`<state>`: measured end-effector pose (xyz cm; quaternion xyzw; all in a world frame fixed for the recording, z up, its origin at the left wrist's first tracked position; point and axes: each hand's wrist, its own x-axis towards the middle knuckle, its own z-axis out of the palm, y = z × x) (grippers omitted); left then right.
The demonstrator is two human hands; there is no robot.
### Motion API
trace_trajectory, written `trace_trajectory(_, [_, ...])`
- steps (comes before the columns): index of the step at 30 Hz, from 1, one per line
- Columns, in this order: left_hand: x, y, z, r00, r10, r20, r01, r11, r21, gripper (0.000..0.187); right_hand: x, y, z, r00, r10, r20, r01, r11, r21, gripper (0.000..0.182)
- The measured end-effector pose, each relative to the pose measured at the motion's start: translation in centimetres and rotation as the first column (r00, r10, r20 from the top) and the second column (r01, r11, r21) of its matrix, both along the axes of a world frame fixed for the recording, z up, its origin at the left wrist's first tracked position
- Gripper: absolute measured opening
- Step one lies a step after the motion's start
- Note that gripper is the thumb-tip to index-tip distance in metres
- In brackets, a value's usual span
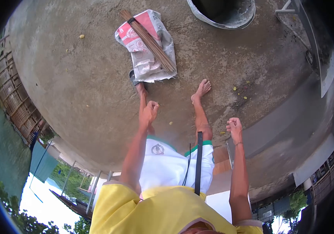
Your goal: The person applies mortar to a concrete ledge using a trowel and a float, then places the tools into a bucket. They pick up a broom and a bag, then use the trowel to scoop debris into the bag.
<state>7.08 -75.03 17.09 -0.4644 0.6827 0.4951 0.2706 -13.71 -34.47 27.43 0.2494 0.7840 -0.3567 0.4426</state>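
Note:
My left hand (150, 111) hangs above my left leg, its fingers curled in, with no object visible in it. Off to the other side, my right hand (234, 128) is raised beside my right knee with bent fingers, and I see nothing held there either. In front of my feet lies a red and white printed sack (145, 64), crumpled on the ground. Across it rests a bundle of thin brown sticks (151, 43), tied near one end with a dark band. Neither hand touches the sack or the sticks.
A large bucket (229, 25) with a dark inside stands at the top. Metal sheeting (322, 50) and a pale slab edge run along the right. A bamboo fence (15, 93) is at the left. Small yellow bits (240, 93) lie on the concrete floor (77, 85).

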Motion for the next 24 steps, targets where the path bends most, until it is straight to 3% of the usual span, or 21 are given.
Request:
trace_trajectory(2, [0.0,-0.8,-2.0,0.994,-0.108,0.000,0.108,0.993,0.054,0.022,0.9,-7.6,-7.3,0.989,0.147,0.000,-0.147,0.988,0.047,0.020])
trace_trajectory(3, [-0.4,-1.4,-3.0,0.990,-0.140,-0.005,0.140,0.988,0.070,0.021,2.5,-9.2,-14.1,0.962,0.264,-0.074,-0.262,0.964,0.040,0.024])
trace_trajectory(4, [-0.1,-1.9,-3.8,0.981,-0.191,-0.030,0.192,0.981,0.032,0.020,2.1,-14.6,-17.0,0.951,0.301,-0.065,-0.298,0.953,0.059,0.032])
trace_trajectory(5, [0.5,-2.6,-4.3,0.968,-0.248,-0.045,0.248,0.969,-0.002,0.019,1.6,-20.2,-19.4,0.962,0.259,-0.085,-0.263,0.964,-0.036,0.039])
trace_trajectory(6, [0.4,-3.8,-5.4,0.949,-0.307,-0.068,0.304,0.951,-0.051,0.018,1.9,-24.3,-24.2,0.907,0.396,-0.143,-0.397,0.917,0.027,0.045])
trace_trajectory(7, [0.3,-4.9,-6.8,0.942,-0.323,-0.086,0.314,0.944,-0.102,0.019,1.4,-29.2,-26.8,0.911,0.378,-0.165,-0.385,0.923,-0.013,0.051])
trace_trajectory(10, [-0.3,-8.4,-11.3,0.906,-0.401,-0.134,0.362,0.899,-0.246,0.028,-0.1,-41.0,-32.8,0.754,0.515,-0.407,-0.542,0.839,0.058,0.063])
trace_trajectory(12, [-2.7,-10.5,-15.1,0.865,-0.474,-0.163,0.392,0.842,-0.370,0.039,-0.1,-45.8,-36.4,0.513,0.575,-0.637,-0.507,0.802,0.315,0.045])
trace_trajectory(13, [-4.0,-11.2,-16.8,0.840,-0.515,-0.169,0.403,0.801,-0.442,0.044,-0.1,-47.2,-37.9,0.480,0.624,-0.617,-0.487,0.774,0.404,0.043])
trace_trajectory(15, [-6.2,-12.0,-20.3,0.788,-0.592,-0.170,0.449,0.741,-0.500,0.056,-0.3,-48.7,-40.1,0.417,0.714,-0.563,-0.425,0.700,0.573,0.038])
trace_trajectory(18, [-8.3,-11.9,-24.6,0.710,-0.698,-0.093,0.533,0.619,-0.577,0.049,-1.1,-46.8,-42.9,0.510,0.746,-0.427,-0.588,0.666,0.460,0.050])
trace_trajectory(21, [-9.2,-12.4,-27.5,0.559,-0.826,0.074,0.685,0.410,-0.602,0.031,-3.4,-44.0,-38.5,0.594,0.665,-0.453,-0.638,0.732,0.238,0.066])
trace_trajectory(23, [-8.1,-13.9,-27.8,0.561,-0.827,0.045,0.686,0.433,-0.584,0.022,-4.8,-41.0,-33.4,0.329,0.644,-0.690,-0.668,0.675,0.312,0.025])
trace_trajectory(24, [-9.4,-13.7,-26.8,0.544,-0.839,0.021,0.685,0.429,-0.589,0.017,-6.3,-37.4,-29.2,0.334,0.629,-0.702,-0.656,0.690,0.305,0.019])
